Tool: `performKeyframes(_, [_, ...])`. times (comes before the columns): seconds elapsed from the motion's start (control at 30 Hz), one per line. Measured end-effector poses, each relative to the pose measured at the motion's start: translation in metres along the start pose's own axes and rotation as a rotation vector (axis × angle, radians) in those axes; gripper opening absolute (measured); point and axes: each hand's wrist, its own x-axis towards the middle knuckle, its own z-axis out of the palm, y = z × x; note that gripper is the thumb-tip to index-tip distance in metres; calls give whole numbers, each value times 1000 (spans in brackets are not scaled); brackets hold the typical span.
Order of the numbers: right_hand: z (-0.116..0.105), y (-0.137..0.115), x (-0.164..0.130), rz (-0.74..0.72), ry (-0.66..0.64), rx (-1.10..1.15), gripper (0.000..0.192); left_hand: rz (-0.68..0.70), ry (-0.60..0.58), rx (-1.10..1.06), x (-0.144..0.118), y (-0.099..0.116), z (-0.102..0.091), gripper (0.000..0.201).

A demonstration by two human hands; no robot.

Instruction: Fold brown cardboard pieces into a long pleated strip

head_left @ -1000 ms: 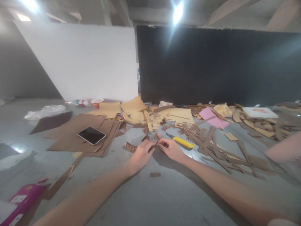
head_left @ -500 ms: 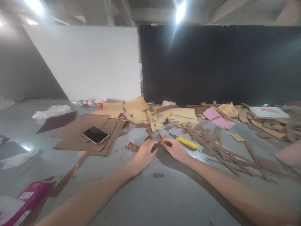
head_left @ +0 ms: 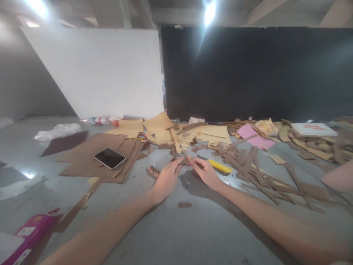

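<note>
My left hand (head_left: 165, 179) and my right hand (head_left: 205, 172) meet over the grey floor, fingertips pinching a small brown cardboard strip (head_left: 184, 160) between them. A short corrugated cardboard piece (head_left: 152, 171) lies just left of my left hand. A yellow utility knife (head_left: 220, 166) rests on the floor right behind my right hand. A small brown scrap (head_left: 183, 204) lies on the floor below my wrists.
A phone (head_left: 109, 158) lies on stacked brown cardboard sheets (head_left: 91, 156) at left. Tan cardboard offcuts (head_left: 193, 134) and dark strips (head_left: 261, 173) spread to the right, with pink paper (head_left: 255, 137). A pink box (head_left: 26, 235) is at bottom left. Someone's limb (head_left: 338, 176) shows at right.
Both hands have shifted slightly further away, and the fingers of my left hand have stretched out along the strip. The view tilted a little.
</note>
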Motion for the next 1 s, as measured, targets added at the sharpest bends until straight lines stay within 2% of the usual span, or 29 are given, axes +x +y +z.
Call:
performKeyframes(0.47, [1, -3, -1, -70, 27, -43, 40, 61, 13, -61, -1, 0, 1, 31])
performKeyframes(0.73, [3, -10, -4, -144, -72, -108, 29, 60, -17, -73, -1, 8, -5, 29])
performKeyframes(0.9, [0, -11, -1, -111, -123, 36, 36, 119, -25, -114, -1, 9, -5, 30])
performKeyframes(1.0, [0, -3, 1, -47, -103, 107, 40, 116, -21, -117, -2, 8, -4, 30])
